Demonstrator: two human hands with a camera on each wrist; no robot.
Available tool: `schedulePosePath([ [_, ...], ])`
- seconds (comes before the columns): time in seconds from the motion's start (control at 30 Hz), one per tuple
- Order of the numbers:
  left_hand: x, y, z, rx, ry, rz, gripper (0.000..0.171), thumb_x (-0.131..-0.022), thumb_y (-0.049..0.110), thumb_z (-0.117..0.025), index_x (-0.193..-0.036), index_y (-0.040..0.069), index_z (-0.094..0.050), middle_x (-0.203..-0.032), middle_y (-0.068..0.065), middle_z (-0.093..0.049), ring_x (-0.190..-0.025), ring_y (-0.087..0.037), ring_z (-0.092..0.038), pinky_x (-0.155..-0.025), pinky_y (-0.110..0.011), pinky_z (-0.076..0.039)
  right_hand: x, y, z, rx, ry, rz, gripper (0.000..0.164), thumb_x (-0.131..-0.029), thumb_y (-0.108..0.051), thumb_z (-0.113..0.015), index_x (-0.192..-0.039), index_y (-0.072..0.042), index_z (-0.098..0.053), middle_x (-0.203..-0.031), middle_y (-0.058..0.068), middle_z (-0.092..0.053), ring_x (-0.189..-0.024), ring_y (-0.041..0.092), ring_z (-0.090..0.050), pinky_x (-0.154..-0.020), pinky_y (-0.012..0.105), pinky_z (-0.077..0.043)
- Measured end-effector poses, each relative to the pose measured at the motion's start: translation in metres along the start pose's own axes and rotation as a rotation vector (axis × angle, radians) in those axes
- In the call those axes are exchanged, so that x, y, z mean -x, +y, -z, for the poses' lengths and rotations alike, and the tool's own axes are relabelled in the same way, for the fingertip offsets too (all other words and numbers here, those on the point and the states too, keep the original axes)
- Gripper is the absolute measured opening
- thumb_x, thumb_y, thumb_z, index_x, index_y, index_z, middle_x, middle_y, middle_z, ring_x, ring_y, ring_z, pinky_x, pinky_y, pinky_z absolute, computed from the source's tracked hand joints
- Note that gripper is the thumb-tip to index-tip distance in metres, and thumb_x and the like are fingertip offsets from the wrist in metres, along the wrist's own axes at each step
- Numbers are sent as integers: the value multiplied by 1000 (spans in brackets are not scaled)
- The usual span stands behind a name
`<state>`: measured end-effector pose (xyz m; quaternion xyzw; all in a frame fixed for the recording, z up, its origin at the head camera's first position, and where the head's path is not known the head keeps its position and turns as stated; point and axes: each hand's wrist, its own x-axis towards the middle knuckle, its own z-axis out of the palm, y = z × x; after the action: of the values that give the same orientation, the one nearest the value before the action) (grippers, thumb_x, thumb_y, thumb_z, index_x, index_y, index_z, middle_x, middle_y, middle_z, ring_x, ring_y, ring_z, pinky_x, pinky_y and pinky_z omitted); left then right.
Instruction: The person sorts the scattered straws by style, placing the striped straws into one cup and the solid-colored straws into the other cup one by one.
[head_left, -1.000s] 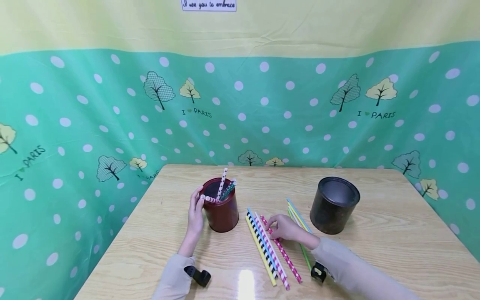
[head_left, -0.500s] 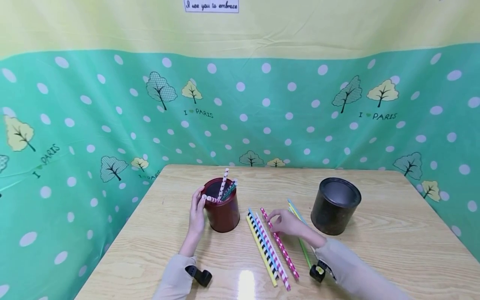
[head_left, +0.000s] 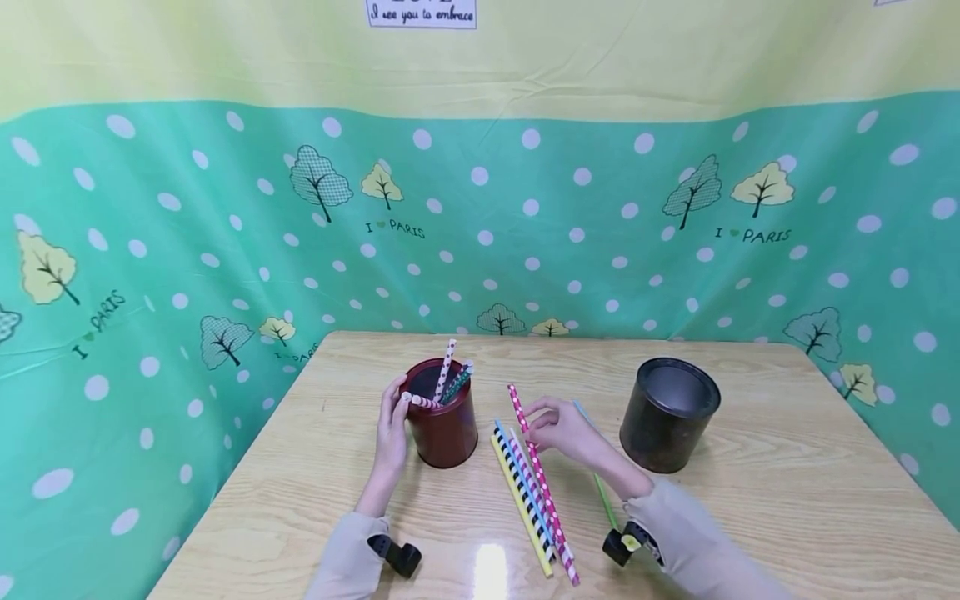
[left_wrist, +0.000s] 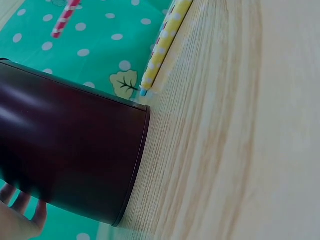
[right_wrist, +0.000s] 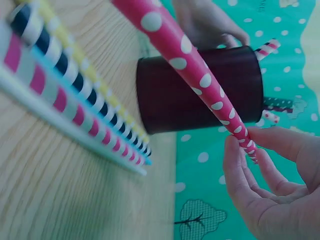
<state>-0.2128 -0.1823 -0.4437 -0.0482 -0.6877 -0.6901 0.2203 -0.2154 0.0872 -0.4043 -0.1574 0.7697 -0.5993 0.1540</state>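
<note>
My left hand [head_left: 391,433] holds the left side of a dark red can [head_left: 446,432], which stands upright. Its fingertips lie against the can's wall in the left wrist view. Several patterned paper straws lean inside the can, among them a white dotted straw [head_left: 444,369] and a green dotted one [head_left: 456,382]. My right hand [head_left: 567,432] pinches a pink paper straw with white dots [right_wrist: 205,82] near its far end. That end is raised off the table, and the straw slants over a row of straws lying flat: yellow [head_left: 522,510], black-and-white striped, blue and pink-and-white striped.
A black can [head_left: 667,425] stands upright at the right, with no straws showing in it. Partly hidden under my right arm lie a green straw [head_left: 604,500] and a blue one [head_left: 582,410]. A polka-dot curtain [head_left: 525,217] hangs behind the wooden table [head_left: 315,467].
My right hand has lifted the far end of the pink dotted straw from the table and moved it slightly left and away. The left hand stays on the red can.
</note>
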Motion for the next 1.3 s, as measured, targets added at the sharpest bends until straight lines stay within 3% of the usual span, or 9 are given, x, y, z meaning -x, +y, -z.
schedulePosePath([
  [0.2, 0, 1, -1, -2, -3, -8, 35, -95, 8, -35, -128, -3, -36, -125, -24, -42, -111, -20, -40, -87, -14, -31, 1, -14, -7, -92, 75, -19, 37, -79, 2, -55, -115, 6, -45, -81, 11, -61, -70, 21, -61, -68, 35, -50],
  [0.37, 3, 15, -4, -2, 6, -12, 34, -94, 2, -33, -126, -8, -34, -122, -29, -41, -109, -24, -40, -86, -13, -31, 0, -24, -12, -169, 129, -2, 43, -78, 2, -57, -119, 3, -44, -84, 12, -59, -72, 19, -60, -70, 34, -50],
  [0.6, 6, 26, -7, -25, 20, 3, 34, -94, 3, -33, -126, -8, -35, -122, -29, -42, -109, -18, -42, -86, -13, -32, 0, -39, -20, -226, 197, 35, 45, -75, 6, -56, -118, 4, -44, -91, 15, -57, -72, 14, -58, -70, 33, -50],
  [0.9, 1, 8, -4, -4, 2, 19, 34, -94, 7, -36, -127, -3, -37, -124, -24, -43, -108, -12, -42, -87, -14, -32, -1, -52, -23, -270, 287, 35, 39, -77, 6, -57, -114, 4, -46, -93, 15, -56, -71, 14, -58, -71, 31, -50],
  [1.3, -1, -2, -1, 2, 9, -40, 35, -94, 8, -36, -127, -3, -36, -124, -24, -43, -106, -5, -43, -86, -14, -33, -4, -71, -23, -278, 289, 91, 41, -79, 4, -56, -118, 5, -42, -100, 20, -54, -78, 15, -58, -75, 31, -49],
])
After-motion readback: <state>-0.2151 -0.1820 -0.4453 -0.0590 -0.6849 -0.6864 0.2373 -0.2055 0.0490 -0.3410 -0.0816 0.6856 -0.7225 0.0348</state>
